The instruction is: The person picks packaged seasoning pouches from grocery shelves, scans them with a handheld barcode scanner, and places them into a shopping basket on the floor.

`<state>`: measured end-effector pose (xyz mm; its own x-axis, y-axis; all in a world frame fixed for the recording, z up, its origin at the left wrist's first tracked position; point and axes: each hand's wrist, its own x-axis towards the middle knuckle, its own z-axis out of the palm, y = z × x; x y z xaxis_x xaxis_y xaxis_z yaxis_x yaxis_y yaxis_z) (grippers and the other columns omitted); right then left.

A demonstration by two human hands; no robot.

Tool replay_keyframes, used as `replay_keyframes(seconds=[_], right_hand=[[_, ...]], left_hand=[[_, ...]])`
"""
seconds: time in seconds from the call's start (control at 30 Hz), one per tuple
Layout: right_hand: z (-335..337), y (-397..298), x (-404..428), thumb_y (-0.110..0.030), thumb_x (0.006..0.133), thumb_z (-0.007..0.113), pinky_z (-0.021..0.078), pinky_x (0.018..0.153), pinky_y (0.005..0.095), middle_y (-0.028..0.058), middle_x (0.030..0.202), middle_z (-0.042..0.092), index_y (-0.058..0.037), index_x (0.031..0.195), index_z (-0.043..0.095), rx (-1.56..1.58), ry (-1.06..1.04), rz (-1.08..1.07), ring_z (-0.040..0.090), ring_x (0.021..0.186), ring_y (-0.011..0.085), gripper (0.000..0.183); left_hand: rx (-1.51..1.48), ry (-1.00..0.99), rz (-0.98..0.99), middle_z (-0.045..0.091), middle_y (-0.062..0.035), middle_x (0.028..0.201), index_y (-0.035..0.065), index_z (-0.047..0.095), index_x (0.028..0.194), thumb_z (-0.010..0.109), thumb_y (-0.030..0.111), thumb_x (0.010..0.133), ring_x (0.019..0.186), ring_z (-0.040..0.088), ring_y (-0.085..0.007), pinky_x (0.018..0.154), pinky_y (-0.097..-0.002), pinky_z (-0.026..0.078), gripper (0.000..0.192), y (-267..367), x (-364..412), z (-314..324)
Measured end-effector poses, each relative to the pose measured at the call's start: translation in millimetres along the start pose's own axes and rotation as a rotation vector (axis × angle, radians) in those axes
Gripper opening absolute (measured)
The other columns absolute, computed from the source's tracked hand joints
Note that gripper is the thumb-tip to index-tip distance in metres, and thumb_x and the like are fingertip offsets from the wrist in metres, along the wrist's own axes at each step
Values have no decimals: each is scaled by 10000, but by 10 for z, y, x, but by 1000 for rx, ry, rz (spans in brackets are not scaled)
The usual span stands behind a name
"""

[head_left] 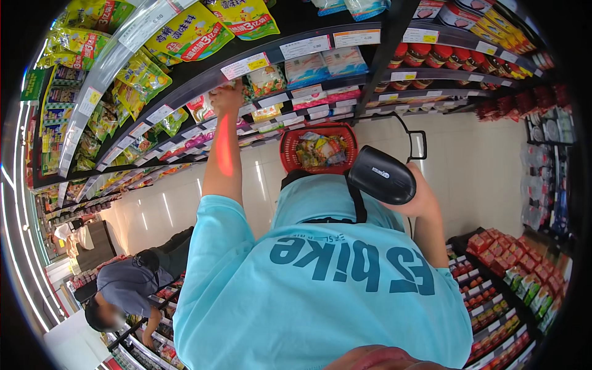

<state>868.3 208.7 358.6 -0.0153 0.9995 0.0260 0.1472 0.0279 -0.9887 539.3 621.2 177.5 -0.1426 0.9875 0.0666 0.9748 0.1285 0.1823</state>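
Observation:
My left hand (226, 99) reaches into a shelf among seasoning packets. Its fingertips are partly hidden under the upper shelf's price strip, so whether they grip anything is unclear. Beside it lie a white-and-red packet (200, 109) and a packet with a vegetable print (266, 81). In my right hand (423, 196) is a black handheld barcode scanner (383, 175), held before my waist. A red patch of light falls on my left forearm. On the floor ahead stands a red plastic shopping basket (287, 144) containing several packets (321, 150).
Yellow seasoning bags (189, 32) fill the upper shelf. Red-lidded jars (437, 56) line the shelves ahead right. A black handle (418, 144) juts beside the basket. Behind me on the left, a person (129, 277) bends over a shelf. Stacked red packages (499, 249) stand at right.

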Motion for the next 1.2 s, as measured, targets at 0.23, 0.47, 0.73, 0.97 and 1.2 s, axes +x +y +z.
replay_keyframes(seconds=[0.23, 0.47, 0.73, 0.97, 1.2], right_hand=[[37, 25, -54, -91, 623, 791, 503, 661, 310, 114, 774, 699, 0, 869, 655, 42, 27, 28, 661, 665, 218, 295], [87, 36, 50, -81, 624, 781, 502, 668, 322, 110, 774, 697, -9, 876, 655, 33, -19, 21, 658, 673, 224, 291], [130, 32, 141, -81, 642, 773, 502, 660, 319, 116, 791, 696, -5, 891, 652, 54, -53, -19, 645, 672, 223, 287], [111, 6, 90, -85, 646, 775, 501, 666, 315, 109, 792, 699, -2, 897, 659, 54, -28, 59, 643, 681, 192, 289], [152, 39, 158, -94, 662, 765, 499, 681, 314, 115, 804, 697, -1, 907, 661, 69, -44, 62, 636, 691, 192, 281]], left_hand=[[-200, -37, 83, 678, -245, 1082, 36, 642, 1162, 327, 604, 961, 1072, 639, -383, 921, -477, 493, 680, -161, 65, -133], [-26, -216, 112, 687, -167, 1137, 151, 664, 1181, 483, 573, 909, 1075, 644, -369, 894, -462, 514, 534, 168, -162, -521], [-138, -40, 223, 722, -168, 953, 114, 632, 1217, 487, 460, 923, 925, 699, -322, 833, -445, 524, 476, 84, -85, -331], [-646, -165, 282, 713, -125, 799, 111, 651, 1161, 468, 345, 963, 732, 714, -237, 710, -375, 542, 357, -18, -265, -562], [-912, -145, 191, 649, -69, 801, -11, 617, 1107, 501, 250, 964, 695, 549, -125, 631, -271, 449, 319, -344, -718, -591]])
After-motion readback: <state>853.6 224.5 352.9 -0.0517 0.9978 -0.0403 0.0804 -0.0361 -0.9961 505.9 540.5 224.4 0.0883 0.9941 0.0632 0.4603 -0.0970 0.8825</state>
